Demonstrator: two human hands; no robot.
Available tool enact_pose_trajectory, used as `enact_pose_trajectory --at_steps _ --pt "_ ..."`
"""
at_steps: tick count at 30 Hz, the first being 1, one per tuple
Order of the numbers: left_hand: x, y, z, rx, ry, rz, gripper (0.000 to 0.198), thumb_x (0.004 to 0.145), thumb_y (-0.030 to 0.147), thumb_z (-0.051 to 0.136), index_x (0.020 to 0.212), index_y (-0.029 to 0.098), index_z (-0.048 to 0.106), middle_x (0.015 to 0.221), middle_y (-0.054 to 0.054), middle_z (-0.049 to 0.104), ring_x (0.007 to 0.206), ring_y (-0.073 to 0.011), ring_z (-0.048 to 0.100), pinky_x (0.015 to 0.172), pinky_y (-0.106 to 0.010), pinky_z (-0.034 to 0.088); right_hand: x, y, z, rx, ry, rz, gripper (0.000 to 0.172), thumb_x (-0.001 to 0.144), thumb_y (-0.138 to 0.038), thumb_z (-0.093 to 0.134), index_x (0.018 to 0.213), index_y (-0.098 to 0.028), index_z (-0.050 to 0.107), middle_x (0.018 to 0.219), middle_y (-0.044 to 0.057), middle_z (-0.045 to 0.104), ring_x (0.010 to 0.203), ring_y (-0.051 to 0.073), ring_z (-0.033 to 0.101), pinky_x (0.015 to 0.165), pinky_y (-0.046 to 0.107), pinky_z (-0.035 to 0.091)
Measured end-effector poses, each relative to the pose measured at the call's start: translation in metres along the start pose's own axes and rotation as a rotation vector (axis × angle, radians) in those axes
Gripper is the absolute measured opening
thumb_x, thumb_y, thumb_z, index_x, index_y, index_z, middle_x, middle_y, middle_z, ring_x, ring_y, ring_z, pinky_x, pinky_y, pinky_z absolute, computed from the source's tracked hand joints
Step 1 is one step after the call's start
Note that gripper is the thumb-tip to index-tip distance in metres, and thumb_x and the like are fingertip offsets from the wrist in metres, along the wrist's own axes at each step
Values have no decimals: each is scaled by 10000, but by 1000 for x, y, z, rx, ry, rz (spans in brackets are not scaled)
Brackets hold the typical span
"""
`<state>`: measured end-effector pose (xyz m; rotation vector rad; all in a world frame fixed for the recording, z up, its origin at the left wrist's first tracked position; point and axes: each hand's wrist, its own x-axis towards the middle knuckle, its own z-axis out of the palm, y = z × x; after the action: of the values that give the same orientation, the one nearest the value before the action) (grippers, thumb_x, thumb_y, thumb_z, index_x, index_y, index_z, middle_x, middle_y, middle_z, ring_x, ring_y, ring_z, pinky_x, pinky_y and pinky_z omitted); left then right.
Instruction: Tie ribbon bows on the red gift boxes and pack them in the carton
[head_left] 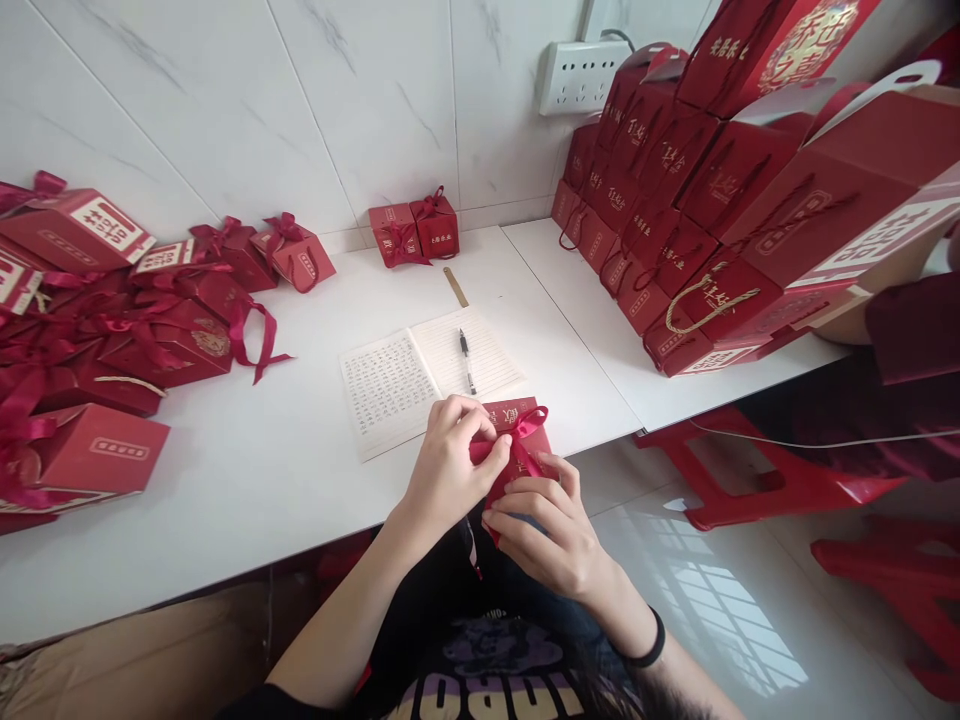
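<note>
At the table's front edge, a small red gift box (pixel 501 412) with gold characters sits between my hands. A shiny red ribbon (pixel 531 422) is looped in a bow on top of it. My left hand (pixel 463 455) pinches the ribbon near the knot between thumb and forefinger. Curled around the box's near right side, my right hand (pixel 546 520) grips it, with the fingers over its face. The underside of the box is hidden. Just beyond lies an open lined notebook (pixel 472 350), handwritten on its left page, with a pen (pixel 466 360) across the right page.
Several ribboned red boxes (pixel 165 340) are piled at left. Two small boxes (pixel 414 228) and a brass ruler (pixel 455 287) lie near the wall. Stacked red gift boxes (pixel 675 190) fill the right, beside a person's sleeve (pixel 915 325). Red stools (pixel 765 470) stand below.
</note>
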<state>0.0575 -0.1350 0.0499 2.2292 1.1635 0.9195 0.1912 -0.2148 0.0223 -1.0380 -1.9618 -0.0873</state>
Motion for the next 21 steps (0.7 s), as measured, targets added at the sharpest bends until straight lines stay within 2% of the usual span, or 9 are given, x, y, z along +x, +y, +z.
enact_pose_trajectory --at_steps 3,5,15,18,20,21 --pt "0 0 -1 10 -23 7 35 849 203 546 817 187 545 905 -35 523 930 -172 499 835 -332 476 -1 -3 1 -14 8 17 119 881 -100 551 915 -194 616 787 -9 676 806 135 611 964 424 370" --pt "1 1 0 17 -32 6 37 854 208 544 851 194 578 920 -38 520 933 -176 496 833 -332 482 -1 -5 1 -21 12 25 119 884 -98 542 911 -188 615 781 -3 676 806 137 610 955 414 370" --pt "1 0 2 -15 -14 -32 72 844 192 558 811 199 622 915 -34 515 907 -169 513 820 -329 504 1 -13 8 5 1 30 149 893 -94 526 956 -189 621 775 -20 679 709 112 600 946 398 374" --pt "1 -2 2 -43 -18 -26 88 855 192 545 818 197 625 921 -35 500 927 -165 519 858 -336 497 3 -14 0 47 -26 6 96 909 -155 536 955 -179 617 785 -5 684 701 119 603 911 391 401" --pt "1 -3 2 -47 -19 -21 93 860 194 540 820 199 623 921 -34 492 948 -168 514 880 -344 488 1 -12 -12 90 22 28 155 942 -257 487 949 -166 612 779 29 667 702 145 601 846 392 435" --pt "1 -3 2 -47 -20 -18 89 860 195 542 819 200 621 921 -33 490 956 -170 510 884 -346 485 -2 -10 -18 102 72 96 204 956 -285 445 922 -166 607 755 40 646 685 154 590 779 375 452"
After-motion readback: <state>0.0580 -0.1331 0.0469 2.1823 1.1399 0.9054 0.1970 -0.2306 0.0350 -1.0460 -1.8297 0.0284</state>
